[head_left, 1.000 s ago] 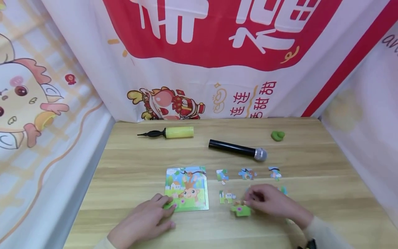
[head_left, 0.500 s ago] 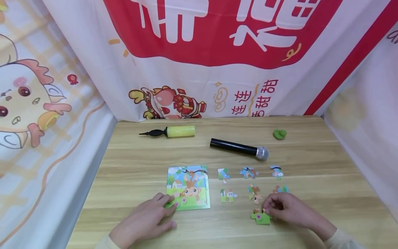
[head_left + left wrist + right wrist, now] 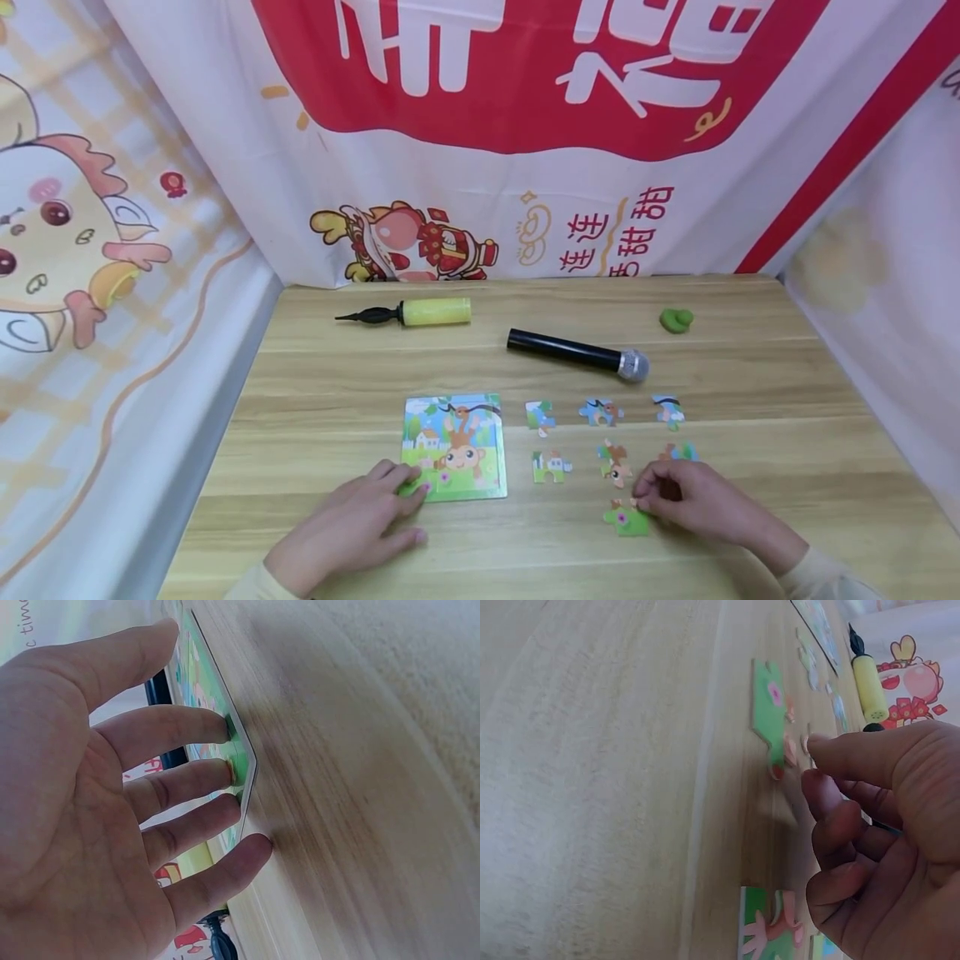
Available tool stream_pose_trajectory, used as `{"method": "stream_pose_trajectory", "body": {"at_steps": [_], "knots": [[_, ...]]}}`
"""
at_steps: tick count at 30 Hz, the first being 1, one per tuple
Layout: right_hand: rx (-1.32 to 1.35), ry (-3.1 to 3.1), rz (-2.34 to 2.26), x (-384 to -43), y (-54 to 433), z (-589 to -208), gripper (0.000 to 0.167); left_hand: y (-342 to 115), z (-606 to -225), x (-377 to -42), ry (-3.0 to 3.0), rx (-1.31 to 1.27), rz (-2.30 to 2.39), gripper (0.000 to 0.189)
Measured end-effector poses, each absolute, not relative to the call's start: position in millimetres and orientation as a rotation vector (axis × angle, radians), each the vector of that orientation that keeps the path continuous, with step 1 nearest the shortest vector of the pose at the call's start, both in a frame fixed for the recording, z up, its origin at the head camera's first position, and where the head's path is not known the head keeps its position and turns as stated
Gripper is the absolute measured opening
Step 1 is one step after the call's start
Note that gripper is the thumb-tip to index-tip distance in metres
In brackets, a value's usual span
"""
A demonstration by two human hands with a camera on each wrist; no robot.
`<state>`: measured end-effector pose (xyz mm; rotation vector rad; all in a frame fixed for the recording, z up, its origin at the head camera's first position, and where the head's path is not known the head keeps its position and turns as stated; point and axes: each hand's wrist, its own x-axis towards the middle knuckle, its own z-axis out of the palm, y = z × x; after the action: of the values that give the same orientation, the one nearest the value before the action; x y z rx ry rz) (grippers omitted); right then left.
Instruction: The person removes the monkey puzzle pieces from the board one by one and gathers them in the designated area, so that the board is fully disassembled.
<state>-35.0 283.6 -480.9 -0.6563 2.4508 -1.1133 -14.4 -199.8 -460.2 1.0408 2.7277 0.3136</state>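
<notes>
Fingertips of my left hand rest on the lower left corner of a square picture board showing a monkey; the left wrist view shows those fingers spread. At the right, my right hand is beside a green jigsaw puzzle piece with a pink flower. That piece lies on the table, and in the right wrist view a gap shows between thumb and index finger, with the fingers loosely bent. A monkey-face piece lies just above. Another piece lies below the hand in the right wrist view, hidden in the head view.
Several other puzzle pieces lie in rows, among them a house piece and a branch piece. Farther back are a microphone, a yellow hand pump and a small green object. Printed cloth hangs behind the table.
My right hand has moved right and slightly toward me, bringing the green flower piece below the monkey-face piece. It then stays there, its fingers apart from the piece. My left hand stays on the board.
</notes>
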Motion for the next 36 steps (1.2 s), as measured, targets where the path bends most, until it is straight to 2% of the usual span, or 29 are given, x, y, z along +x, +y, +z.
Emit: {"method": "stream_pose_trajectory", "body": {"at_steps": [3, 9, 16, 23, 26, 36], "knots": [[-0.654, 2.451, -1.105, -39.4, 277.4, -477.1, 0.003, -198.8, -461.3, -14.9, 2.723, 1.038, 0.315, 0.057], [-0.644, 2.395, -1.039, -64.1, 235.8, -465.0, 0.018, -200.8, -461.2, -17.5, 2.730, 1.063, 0.343, 0.054], [-0.833, 2.312, -1.009, -92.8, 129.9, -462.6, 0.019, -205.7, -463.1, -17.7, 2.746, 1.112, 0.367, 0.052], [-1.113, 2.340, -0.873, -100.4, 42.9, -473.7, 0.035, -206.6, -464.9, -17.3, 2.772, 1.148, 0.366, 0.050], [-1.134, 2.373, -0.835, -100.0, 27.7, -479.2, 0.038, -206.3, -465.5, -18.7, 2.787, 1.177, 0.362, 0.048], [-1.086, 2.383, -0.867, -103.1, 19.2, -486.9, 0.032, -212.3, -459.5, -20.7, 2.731, 1.166, 0.452, 0.041]]}}
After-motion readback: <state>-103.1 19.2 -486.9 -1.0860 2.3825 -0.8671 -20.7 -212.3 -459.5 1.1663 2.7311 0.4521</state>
